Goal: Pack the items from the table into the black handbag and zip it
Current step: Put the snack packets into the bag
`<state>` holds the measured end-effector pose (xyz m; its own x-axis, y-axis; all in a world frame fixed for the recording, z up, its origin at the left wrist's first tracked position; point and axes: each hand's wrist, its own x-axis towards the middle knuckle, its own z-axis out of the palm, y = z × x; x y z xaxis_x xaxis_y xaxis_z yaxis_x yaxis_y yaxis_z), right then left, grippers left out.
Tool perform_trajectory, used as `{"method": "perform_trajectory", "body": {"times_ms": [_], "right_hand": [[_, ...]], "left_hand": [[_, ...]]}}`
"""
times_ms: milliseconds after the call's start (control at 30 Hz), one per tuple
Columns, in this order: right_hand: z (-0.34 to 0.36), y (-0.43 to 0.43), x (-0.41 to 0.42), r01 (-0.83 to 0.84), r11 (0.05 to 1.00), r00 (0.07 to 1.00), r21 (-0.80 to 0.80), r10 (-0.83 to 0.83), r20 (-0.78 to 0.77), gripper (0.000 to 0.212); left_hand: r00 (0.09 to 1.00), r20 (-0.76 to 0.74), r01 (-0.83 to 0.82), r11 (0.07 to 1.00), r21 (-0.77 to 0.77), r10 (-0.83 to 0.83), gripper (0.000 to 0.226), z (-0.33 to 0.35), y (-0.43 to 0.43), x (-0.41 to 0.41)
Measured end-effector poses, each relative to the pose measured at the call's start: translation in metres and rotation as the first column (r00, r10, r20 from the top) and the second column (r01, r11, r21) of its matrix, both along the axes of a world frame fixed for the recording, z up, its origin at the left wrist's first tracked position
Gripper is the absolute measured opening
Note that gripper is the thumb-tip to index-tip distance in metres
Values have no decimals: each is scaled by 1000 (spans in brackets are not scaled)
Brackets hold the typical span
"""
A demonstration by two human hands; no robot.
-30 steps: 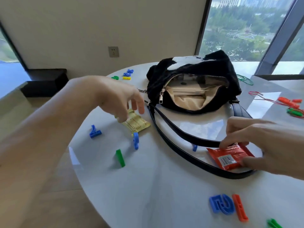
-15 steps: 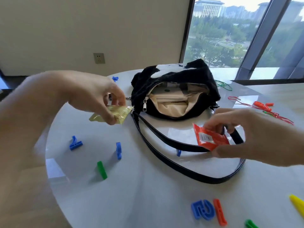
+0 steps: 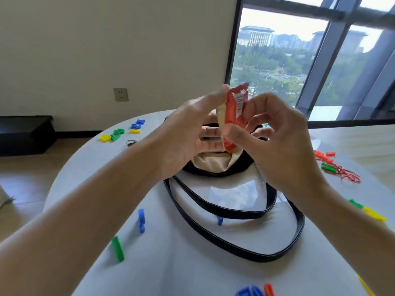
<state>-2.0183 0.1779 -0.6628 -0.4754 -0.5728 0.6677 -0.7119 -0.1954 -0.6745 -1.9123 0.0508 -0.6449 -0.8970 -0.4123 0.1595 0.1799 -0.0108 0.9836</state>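
Note:
The black handbag (image 3: 239, 167) lies open on the white table (image 3: 183, 270), its beige lining showing; my hands hide most of it. Its long black strap (image 3: 213, 238) loops toward me. Both hands meet just above the bag's mouth. My right hand (image 3: 275, 144) pinches a red snack packet (image 3: 235, 112), held upright. My left hand (image 3: 190, 133) presses a yellowish packet (image 3: 220, 116) against the red one, thumb on top. Only a strip of the yellowish packet shows.
Coloured plastic pieces lie scattered: blue (image 3: 141, 220) and green (image 3: 118, 248) at the near left, a cluster (image 3: 119, 133) at the far left, red cords and clips (image 3: 335, 167) at the right, more (image 3: 256, 291) by the near edge. A metal ring (image 3: 130, 142) lies far left.
Both hands have risen and come together over the open bag, bringing the yellowish and red packets side by side. My view has moved closer to the bag.

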Motion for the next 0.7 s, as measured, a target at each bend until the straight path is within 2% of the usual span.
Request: {"method": "perform_trajectory", "body": {"times_ms": [100,167,267,333,433,500,567,633,700], "right_hand": [[-1,-3,-4,56,998,998,30,-55,-43,30],[-3,-3,-5,41,998,999,48,-39,-37,32],[-1,-5,-10,-28,992,999,123,30,-18,25],[1,-6,-16,-159,980,985,118,149,92,17],[0,-5,-24,-278,958,929,78,247,276,26],[-3,-4,-30,-277,959,915,60,244,322,34],[-3,-4,-41,-203,979,929,34,182,324,40],[-5,-3,-56,-75,996,960,51,58,274,47],[-12,-6,-69,80,989,991,128,-93,97,53]], "left_hand": [[1000,-6,7,993,-116,-8,54,-1,-3,-1],[999,-23,-35,982,-185,31,45,-3,-5,-2],[995,-83,-69,983,-173,56,30,-6,-11,-1],[995,-101,-18,986,-164,1,28,-7,-14,-1],[995,-87,39,984,-176,-55,27,-9,-17,-3],[999,-32,-1,965,-264,-7,26,-9,-18,-5],[984,33,-140,874,-466,175,22,-9,-22,-7],[939,43,-236,728,-643,342,17,-12,-33,-5],[898,90,-186,555,-811,431,12,-18,-46,-4]]}}
